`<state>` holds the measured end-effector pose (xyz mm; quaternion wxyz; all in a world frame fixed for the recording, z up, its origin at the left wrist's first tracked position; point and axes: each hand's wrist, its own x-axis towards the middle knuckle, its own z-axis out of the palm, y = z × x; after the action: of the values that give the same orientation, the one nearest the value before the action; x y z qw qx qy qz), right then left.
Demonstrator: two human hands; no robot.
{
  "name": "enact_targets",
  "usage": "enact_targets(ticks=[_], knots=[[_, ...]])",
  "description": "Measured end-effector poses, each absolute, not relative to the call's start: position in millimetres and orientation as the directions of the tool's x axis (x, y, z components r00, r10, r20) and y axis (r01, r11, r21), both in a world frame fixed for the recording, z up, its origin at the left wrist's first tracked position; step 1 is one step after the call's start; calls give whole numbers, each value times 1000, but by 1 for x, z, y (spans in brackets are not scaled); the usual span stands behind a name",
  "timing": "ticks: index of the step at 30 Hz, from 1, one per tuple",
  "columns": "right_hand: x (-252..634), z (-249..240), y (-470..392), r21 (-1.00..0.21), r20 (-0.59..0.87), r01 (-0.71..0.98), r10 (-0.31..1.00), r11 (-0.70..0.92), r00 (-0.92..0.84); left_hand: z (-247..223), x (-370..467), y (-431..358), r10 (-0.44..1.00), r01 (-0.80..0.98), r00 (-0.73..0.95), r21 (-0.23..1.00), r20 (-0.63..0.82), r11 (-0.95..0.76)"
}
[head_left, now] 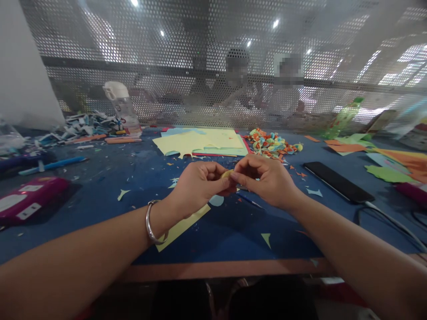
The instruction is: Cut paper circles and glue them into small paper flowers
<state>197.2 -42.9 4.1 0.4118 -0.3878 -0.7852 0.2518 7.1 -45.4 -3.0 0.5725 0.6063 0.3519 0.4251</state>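
Observation:
Between the fingertips of both hands is a small yellow piece of paper, mostly covered by the fingers. My left hand, with a silver bangle on its wrist, pinches it from the left. From the right, my right hand grips it between thumb and index finger. Under the left wrist lies a yellow paper strip. A pale blue paper disc and a thin blue pen-like tool rest on the blue table just below the hands.
Behind the hands are stacked paper sheets and a heap of small folded colourful paper pieces. A phone with a cable lies right. A magenta device, a water bottle and scraps are left. A perforated screen stands behind.

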Motion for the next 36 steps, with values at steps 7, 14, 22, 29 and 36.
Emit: enact_targets(ticks=[7,14,22,29,36], knots=[[199,3,-42,-707,436,431,826,560,-357,-6,5,-43,906,-53,409,994,110,-97],[201,1,-40,-705,430,442,831,554,-354,-4,3,-43,901,-25,424,996,91,-89],[200,1,-41,-754,397,387,837,531,-376,-2,3,-41,892,-65,450,998,42,-14],[201,3,-38,-776,373,373,847,509,-379,-6,1,-36,856,-49,513,994,-60,100],[202,6,-39,-793,354,367,858,486,-371,-7,0,-35,855,-24,514,995,-67,93]])
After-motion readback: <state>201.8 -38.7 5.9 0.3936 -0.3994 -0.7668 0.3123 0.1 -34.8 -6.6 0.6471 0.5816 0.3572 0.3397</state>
